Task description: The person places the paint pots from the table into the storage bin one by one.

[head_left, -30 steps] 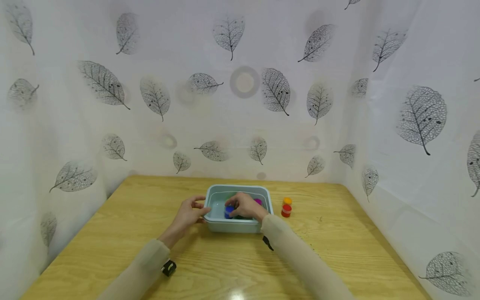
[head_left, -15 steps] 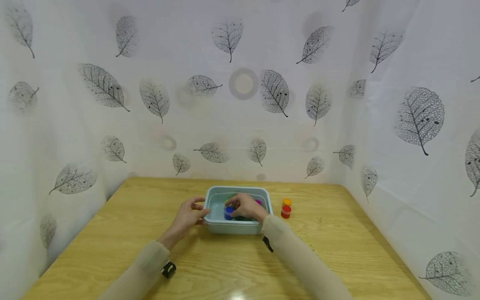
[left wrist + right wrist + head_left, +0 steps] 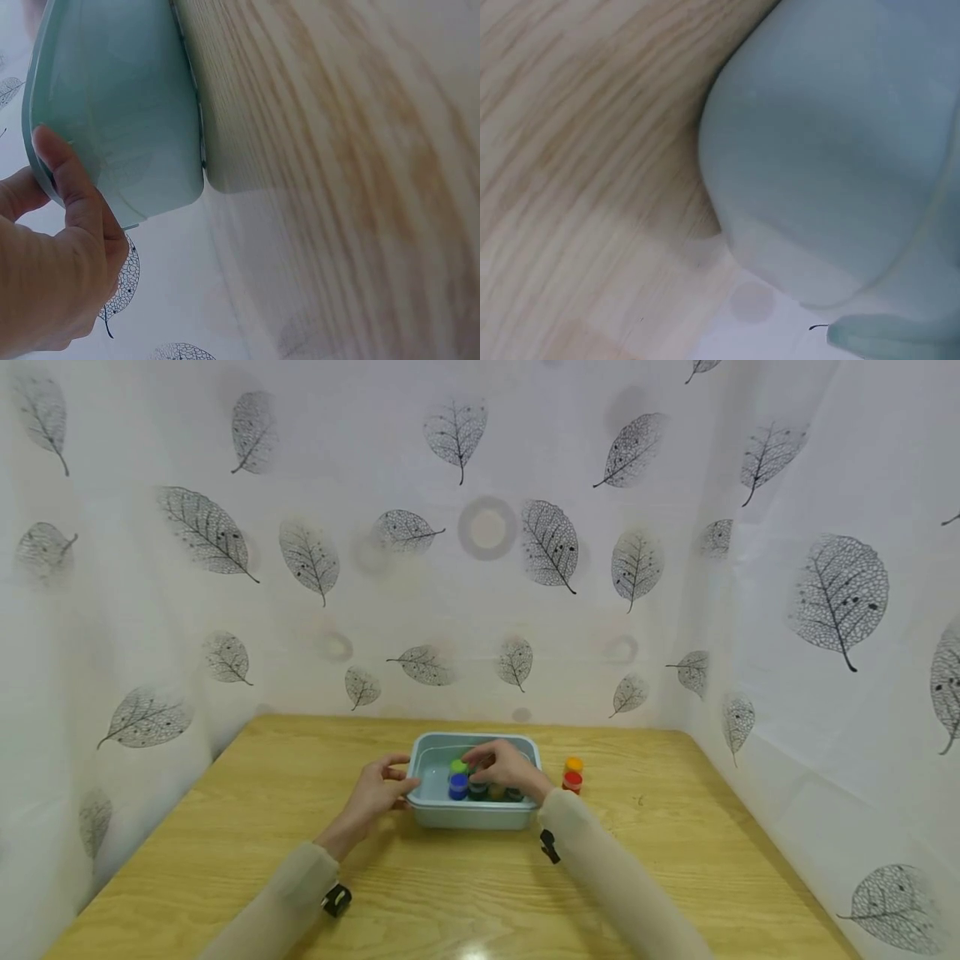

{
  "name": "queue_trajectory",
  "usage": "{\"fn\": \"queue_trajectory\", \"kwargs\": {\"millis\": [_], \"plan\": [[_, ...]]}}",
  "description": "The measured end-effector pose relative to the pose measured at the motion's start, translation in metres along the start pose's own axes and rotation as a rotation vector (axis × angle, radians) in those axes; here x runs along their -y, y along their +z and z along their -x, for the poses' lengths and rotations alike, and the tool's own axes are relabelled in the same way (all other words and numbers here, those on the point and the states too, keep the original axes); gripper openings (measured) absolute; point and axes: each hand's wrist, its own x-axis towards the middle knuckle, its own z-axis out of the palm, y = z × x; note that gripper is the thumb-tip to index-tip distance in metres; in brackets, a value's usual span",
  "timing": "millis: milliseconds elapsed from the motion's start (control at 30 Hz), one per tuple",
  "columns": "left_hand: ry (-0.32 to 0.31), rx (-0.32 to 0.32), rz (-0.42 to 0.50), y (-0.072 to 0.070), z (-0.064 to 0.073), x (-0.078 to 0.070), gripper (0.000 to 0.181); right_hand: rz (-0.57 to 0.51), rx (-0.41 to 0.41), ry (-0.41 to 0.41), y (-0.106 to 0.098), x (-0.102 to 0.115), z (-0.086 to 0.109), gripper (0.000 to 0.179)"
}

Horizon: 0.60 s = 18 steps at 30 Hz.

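A pale blue-green plastic tub (image 3: 472, 817) stands on the table, its side filling much of both wrist views. My left hand (image 3: 378, 787) grips its left rim, fingers (image 3: 71, 176) and thumb on either side of the wall. My right hand (image 3: 510, 768) is over the inside of the tub, index finger and thumb apart. Below its thumb is a dark green pot (image 3: 477, 792). To the left sit a blue pot (image 3: 458, 787) and a light green one (image 3: 458, 767). A brownish pot (image 3: 497, 792) and another dark pot (image 3: 514, 794) lie partly hidden under the hand.
Right of the tub, an orange pot (image 3: 573, 764) and a red pot (image 3: 572, 782) stand close together on the wooden table (image 3: 420, 893). A white curtain (image 3: 480, 610) with a leaf print hangs behind and along both sides of the table.
My right hand has let go of the blue pot and shifted right, uncovering the light green and dark green pots. My left hand stays on the rim.
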Motion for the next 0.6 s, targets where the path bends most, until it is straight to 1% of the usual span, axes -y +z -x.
{"fn": "queue_trajectory", "kwargs": {"millis": [67, 233, 300, 433, 500, 600], "plan": [[-0.002, -0.003, 0.001, 0.001, -0.001, 0.0, 0.05, -0.018, 0.003, 0.011, -0.003, 0.0, 0.002, 0.033], [-0.011, -0.006, 0.015, 0.001, 0.0, 0.0, 0.051, -0.046, 0.007, -0.001, -0.008, 0.002, 0.007, 0.029], [-0.017, -0.004, 0.019, 0.001, 0.001, 0.0, 0.052, -0.084, 0.017, -0.006, -0.012, 0.002, 0.009, 0.029], [-0.017, -0.004, 0.014, 0.001, 0.0, -0.001, 0.051, -0.191, 0.031, -0.001, -0.022, -0.001, 0.015, 0.032], [-0.011, 0.001, 0.009, 0.001, -0.001, -0.001, 0.05, -0.242, 0.024, 0.006, -0.028, -0.003, 0.018, 0.034], [-0.004, 0.007, 0.008, 0.0, -0.001, 0.0, 0.05, -0.267, -0.002, 0.02, -0.034, -0.005, 0.022, 0.036]]}}
